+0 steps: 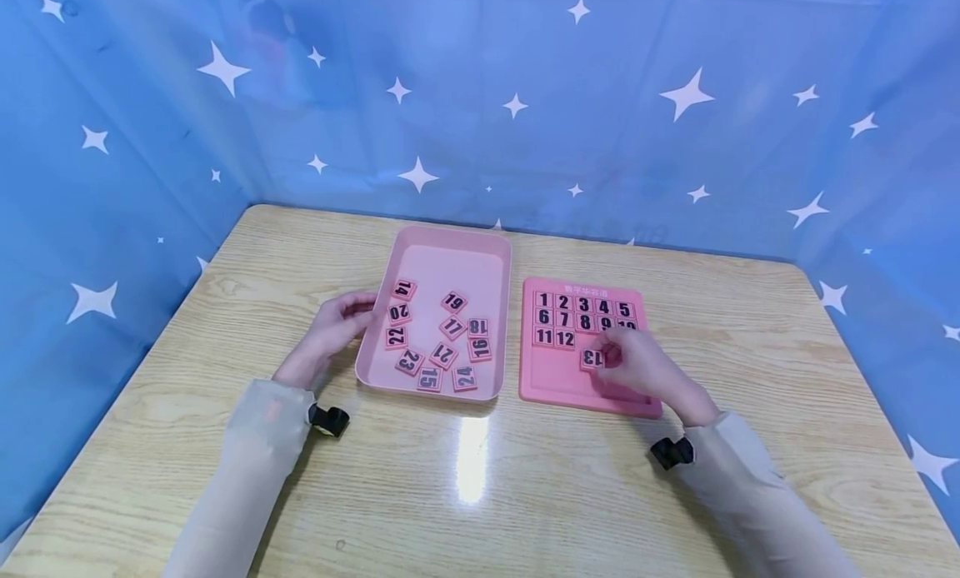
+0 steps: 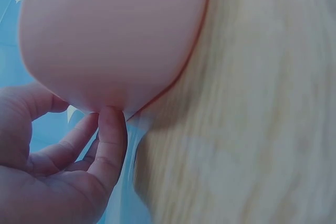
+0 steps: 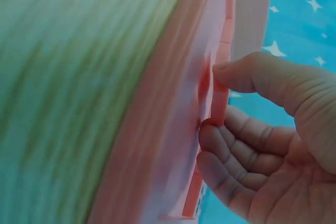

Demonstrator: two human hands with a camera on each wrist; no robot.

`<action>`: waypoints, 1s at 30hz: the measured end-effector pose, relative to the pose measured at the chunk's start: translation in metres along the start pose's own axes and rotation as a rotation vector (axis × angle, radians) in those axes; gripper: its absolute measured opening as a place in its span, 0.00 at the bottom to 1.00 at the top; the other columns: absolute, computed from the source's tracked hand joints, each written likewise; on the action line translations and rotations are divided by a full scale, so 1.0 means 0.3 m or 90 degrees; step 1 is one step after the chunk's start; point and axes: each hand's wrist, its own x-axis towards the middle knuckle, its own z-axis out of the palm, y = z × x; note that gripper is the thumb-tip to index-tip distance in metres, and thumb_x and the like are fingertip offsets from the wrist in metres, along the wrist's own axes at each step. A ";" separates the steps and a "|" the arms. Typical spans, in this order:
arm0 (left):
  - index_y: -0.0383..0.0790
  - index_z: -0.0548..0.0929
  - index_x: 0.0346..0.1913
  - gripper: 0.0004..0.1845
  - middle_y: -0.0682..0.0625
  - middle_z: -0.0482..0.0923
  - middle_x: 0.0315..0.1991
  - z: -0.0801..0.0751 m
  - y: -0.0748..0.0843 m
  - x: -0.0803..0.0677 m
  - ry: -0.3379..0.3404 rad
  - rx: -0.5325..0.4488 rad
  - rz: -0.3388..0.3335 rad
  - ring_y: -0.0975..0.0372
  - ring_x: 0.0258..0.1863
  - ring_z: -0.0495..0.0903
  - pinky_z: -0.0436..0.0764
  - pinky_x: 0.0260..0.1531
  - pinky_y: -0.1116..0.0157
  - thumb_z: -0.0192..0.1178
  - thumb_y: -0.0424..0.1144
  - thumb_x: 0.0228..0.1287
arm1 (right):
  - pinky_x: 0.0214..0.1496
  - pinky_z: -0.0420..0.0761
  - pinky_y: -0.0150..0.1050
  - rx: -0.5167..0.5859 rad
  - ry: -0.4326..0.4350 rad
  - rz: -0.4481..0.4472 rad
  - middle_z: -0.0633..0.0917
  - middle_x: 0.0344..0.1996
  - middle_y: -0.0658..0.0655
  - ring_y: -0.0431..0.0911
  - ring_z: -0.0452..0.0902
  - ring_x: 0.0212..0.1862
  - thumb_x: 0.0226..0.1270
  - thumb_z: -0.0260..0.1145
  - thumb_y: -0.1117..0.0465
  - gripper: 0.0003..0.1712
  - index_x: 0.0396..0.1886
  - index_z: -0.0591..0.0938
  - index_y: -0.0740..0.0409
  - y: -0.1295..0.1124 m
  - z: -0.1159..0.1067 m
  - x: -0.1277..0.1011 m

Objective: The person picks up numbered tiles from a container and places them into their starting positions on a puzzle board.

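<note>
My right hand point(image 1: 633, 357) pinches a pink number tile marked 13 point(image 1: 592, 359) between thumb and fingers, just over the lower part of the pink number puzzle board point(image 1: 551, 378). The 13 appears upside down in the head view. Tiles 1 to 12 fill the board's upper rows in order, some partly covered by the hand. In the right wrist view the held tile point(image 3: 219, 100) shows edge-on. At the left, my left hand point(image 1: 337, 324) holds the side of a pink tray point(image 1: 450, 257), thumb against its outer wall point(image 2: 115, 51).
Loose number tiles, among them 19 point(image 1: 453, 302), 22 point(image 1: 396, 337) and 24 point(image 1: 464, 378), lie at various angles in the tray. Tray and board stand side by side on a wood-grain table point(image 1: 420, 495). A blue star-patterned cloth point(image 1: 480, 103) hangs behind.
</note>
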 end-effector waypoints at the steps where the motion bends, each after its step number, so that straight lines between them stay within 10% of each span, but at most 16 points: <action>1: 0.22 0.69 0.59 0.21 0.30 0.71 0.54 0.000 0.001 0.000 0.000 0.001 0.000 0.62 0.44 0.73 0.75 0.40 0.78 0.53 0.27 0.64 | 0.31 0.77 0.36 -0.001 0.002 0.004 0.80 0.25 0.53 0.44 0.73 0.29 0.45 0.72 0.71 0.13 0.34 0.81 0.67 0.001 0.001 -0.002; 15: 0.23 0.70 0.59 0.21 0.30 0.71 0.54 0.001 0.001 0.006 0.006 0.002 -0.013 0.61 0.44 0.73 0.75 0.40 0.78 0.54 0.27 0.63 | 0.26 0.72 0.35 -0.031 0.024 0.047 0.77 0.22 0.52 0.43 0.69 0.25 0.47 0.76 0.58 0.19 0.34 0.79 0.62 0.005 0.016 -0.004; 30: 0.23 0.69 0.59 0.22 0.30 0.71 0.55 0.000 0.000 0.007 0.007 0.012 -0.015 0.59 0.46 0.73 0.75 0.41 0.78 0.54 0.28 0.63 | 0.31 0.79 0.36 -0.021 -0.019 0.026 0.80 0.23 0.51 0.42 0.75 0.28 0.49 0.72 0.67 0.11 0.32 0.79 0.64 0.025 -0.010 -0.015</action>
